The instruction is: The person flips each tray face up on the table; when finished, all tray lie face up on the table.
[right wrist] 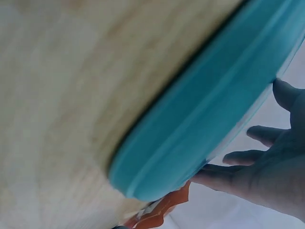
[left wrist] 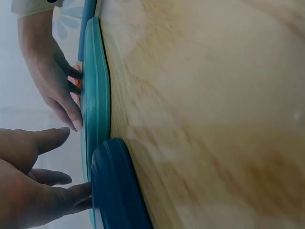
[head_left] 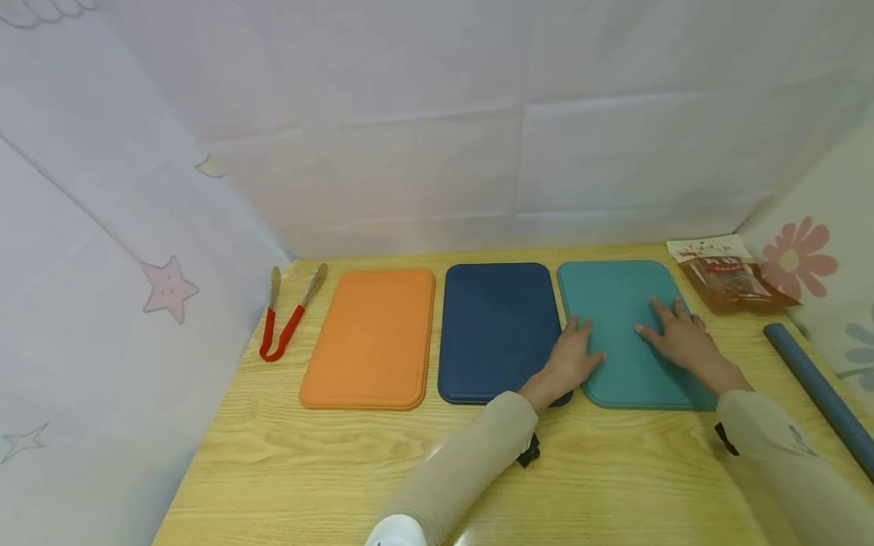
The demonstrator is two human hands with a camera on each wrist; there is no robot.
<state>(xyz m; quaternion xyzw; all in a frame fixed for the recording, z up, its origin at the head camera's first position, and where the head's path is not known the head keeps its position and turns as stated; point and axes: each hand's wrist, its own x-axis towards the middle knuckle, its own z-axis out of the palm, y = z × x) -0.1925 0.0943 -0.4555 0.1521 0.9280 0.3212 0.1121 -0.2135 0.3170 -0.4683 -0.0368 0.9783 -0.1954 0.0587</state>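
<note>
Three boards lie flat in a row on the wooden table: orange (head_left: 369, 340), dark blue (head_left: 497, 326) and teal (head_left: 624, 334). My left hand (head_left: 568, 359) is at the gap between the blue and teal boards, fingers spread, its fingertips around the teal board's left edge. On the teal board (right wrist: 205, 114) rests my right hand (head_left: 683, 343), fingers spread, near its right side; the right wrist view shows the thumb and a finger of this hand (right wrist: 271, 157) at the board's top surface. In the left wrist view, fingers of my left hand (left wrist: 33, 186) reach past the blue board's edge (left wrist: 116, 186).
Red-handled tongs (head_left: 278, 334) lie open at the table's left. A brown food packet (head_left: 734, 280) with a white top is at the back right corner. Along the right edge lies a grey-blue roll (head_left: 819, 390). Printed cloth walls stand behind and beside the table (head_left: 287, 462).
</note>
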